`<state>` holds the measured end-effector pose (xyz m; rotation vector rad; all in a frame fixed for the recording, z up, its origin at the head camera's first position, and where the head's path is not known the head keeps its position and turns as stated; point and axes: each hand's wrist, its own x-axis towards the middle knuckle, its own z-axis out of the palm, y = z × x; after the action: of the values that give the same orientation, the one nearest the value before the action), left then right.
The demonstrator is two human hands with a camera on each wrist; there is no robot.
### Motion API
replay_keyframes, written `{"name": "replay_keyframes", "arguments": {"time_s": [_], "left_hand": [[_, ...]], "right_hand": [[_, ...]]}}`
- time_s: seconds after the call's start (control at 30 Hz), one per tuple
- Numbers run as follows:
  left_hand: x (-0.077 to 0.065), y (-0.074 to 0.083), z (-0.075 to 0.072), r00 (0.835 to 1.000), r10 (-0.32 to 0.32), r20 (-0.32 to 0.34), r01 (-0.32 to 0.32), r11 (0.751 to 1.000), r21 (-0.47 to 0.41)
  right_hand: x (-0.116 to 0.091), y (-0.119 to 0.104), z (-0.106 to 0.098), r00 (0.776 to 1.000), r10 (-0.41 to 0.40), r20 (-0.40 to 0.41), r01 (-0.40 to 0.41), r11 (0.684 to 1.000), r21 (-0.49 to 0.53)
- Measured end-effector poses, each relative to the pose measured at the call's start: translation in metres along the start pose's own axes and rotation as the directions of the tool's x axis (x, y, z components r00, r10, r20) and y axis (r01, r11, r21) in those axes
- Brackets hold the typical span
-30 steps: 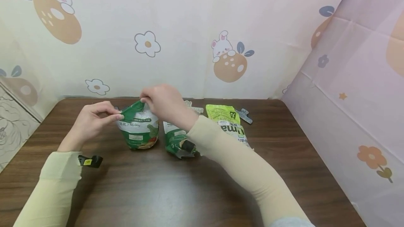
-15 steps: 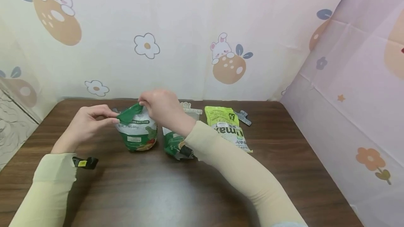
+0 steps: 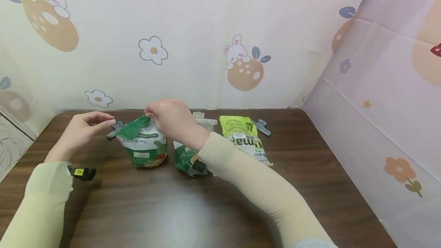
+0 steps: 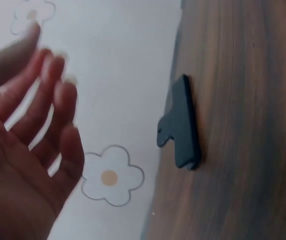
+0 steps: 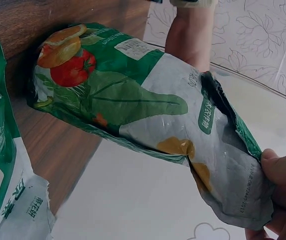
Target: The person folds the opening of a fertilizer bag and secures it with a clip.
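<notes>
A green and white printed bag [image 3: 146, 150] stands upright on the table at left, its green top edge folded over. My right hand [image 3: 175, 121] pinches the bag's top right corner. In the right wrist view the bag's side shows a tomato and leafy greens, and its mouth gapes slightly. My left hand [image 3: 80, 131] is off the bag, to its left, fingers loosely bent around nothing in the left wrist view. Beyond its fingertips lies a dark sealing clip [image 4: 183, 125] on the table, partly hidden by the bag in the head view.
A second green and white bag [image 3: 184, 156] lies to the right, partly behind my right forearm, with a clear clip [image 3: 203, 119] behind it. Further right lie a yellow-green bag [image 3: 237, 129] and a grey clip [image 3: 262, 127]. A patterned cloth wall borders the table's back.
My left hand has let go of the bag's top left corner and moved left. That corner now droops as a green flap. My right hand keeps its pinch.
</notes>
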<state>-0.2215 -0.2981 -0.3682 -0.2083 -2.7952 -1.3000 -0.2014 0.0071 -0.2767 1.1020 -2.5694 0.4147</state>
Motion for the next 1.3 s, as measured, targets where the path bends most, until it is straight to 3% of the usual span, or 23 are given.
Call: {"name": "replay_keyframes", "arguments": {"time_s": [0.13,0.23,0.5,0.77,0.9,1.1,1.3], "left_hand": [[0.011,-0.006,-0.003,0.996,-0.079,0.033,0.078,0.996,0.034],[0.017,-0.009,-0.004,0.994,-0.104,0.038,0.102,0.993,0.062],[0.03,-0.021,-0.006,0.988,-0.135,0.071,0.124,0.982,0.146],[0.039,-0.024,0.003,0.969,-0.167,0.184,0.119,0.961,0.248],[0.041,-0.023,0.008,0.974,-0.146,0.173,0.087,0.947,0.308],[0.045,-0.025,0.012,0.976,-0.157,0.147,0.09,0.919,0.383],[0.046,-0.026,0.016,0.973,-0.176,0.151,0.103,0.912,0.398]], "right_hand": [[0.0,0.0,0.0,1.0,0.0,0.002,0.0,1.0,-0.001],[-0.001,0.0,0.0,1.0,0.003,-0.004,-0.003,1.0,0.001],[-0.002,-0.001,0.005,1.0,0.024,0.005,-0.024,1.0,0.016],[-0.003,0.001,0.003,1.0,0.018,-0.003,-0.018,1.0,0.014],[-0.002,0.002,0.003,1.0,0.018,-0.003,-0.018,1.0,0.018],[-0.002,0.003,0.004,1.0,0.014,-0.003,-0.014,1.0,0.026],[-0.002,0.003,0.005,1.0,0.024,0.003,-0.024,0.999,0.04]]}}
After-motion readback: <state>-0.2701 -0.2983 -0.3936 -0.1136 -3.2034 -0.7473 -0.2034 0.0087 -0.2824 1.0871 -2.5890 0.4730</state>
